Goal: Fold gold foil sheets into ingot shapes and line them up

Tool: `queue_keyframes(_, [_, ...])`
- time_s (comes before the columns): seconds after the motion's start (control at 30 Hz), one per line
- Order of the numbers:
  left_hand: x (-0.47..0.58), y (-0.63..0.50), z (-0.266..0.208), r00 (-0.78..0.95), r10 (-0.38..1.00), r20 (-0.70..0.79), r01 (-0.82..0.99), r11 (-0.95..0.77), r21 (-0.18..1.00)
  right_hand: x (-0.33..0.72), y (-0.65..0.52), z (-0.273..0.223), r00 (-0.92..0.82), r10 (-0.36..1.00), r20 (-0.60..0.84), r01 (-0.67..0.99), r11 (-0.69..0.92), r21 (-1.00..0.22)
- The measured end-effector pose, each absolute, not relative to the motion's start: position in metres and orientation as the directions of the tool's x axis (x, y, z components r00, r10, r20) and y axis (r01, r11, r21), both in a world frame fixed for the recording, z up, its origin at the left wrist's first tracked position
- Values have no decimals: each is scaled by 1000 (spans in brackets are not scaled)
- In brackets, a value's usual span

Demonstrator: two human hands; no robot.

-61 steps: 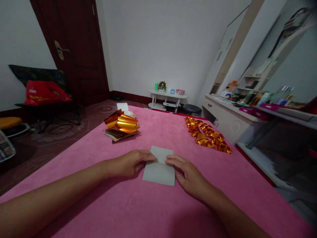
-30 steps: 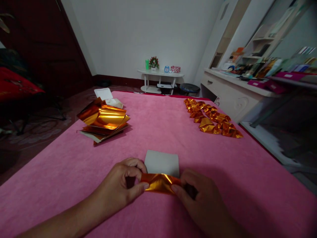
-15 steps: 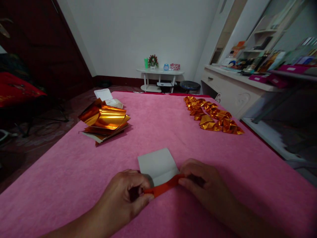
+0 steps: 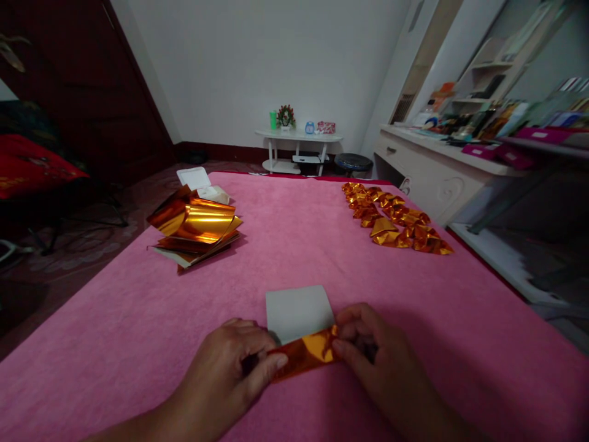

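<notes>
A sheet of foil paper (image 4: 299,312) lies before me, its pale back facing up. Along its near edge a strip is folded over, showing shiny orange-gold foil. My left hand (image 4: 246,362) pinches the left end of that fold between thumb and fingers. At the right end, my right hand (image 4: 368,347) grips the fold the same way, thumb on the near side. The fingers behind the paper are partly hidden.
A stack of gold foil sheets (image 4: 197,224) sits at the left, with an open white box (image 4: 202,184) behind it. Several folded gold foil pieces (image 4: 396,218) stand in rows at the right. Pink cloth (image 4: 294,239) covers the table.
The near fold has turned from a thin, dark orange edge into a wider, shiny band facing me. The sheet has straightened slightly, and both hands still hold its ends.
</notes>
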State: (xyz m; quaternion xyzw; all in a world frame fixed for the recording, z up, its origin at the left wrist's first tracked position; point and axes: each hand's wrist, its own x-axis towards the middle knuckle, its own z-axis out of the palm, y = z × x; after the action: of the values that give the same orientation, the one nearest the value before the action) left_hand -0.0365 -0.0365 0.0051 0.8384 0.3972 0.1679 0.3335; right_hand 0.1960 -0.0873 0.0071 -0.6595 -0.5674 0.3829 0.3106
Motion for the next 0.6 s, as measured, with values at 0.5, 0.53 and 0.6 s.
queue_keyframes(0.5, [-37,-36,1,601,799,21,616,-480,625,200,-97,8,-71,995,64,758,96,-645])
queue_keyframes(0.53, [-37,-36,2,601,799,26,612,-481,628,200,-98,7,-91,993,80,748,121,-653])
queue_keyframes(0.6, [-38,-36,4,605,795,33,599,-482,639,201,-99,6,-120,988,96,729,153,-667])
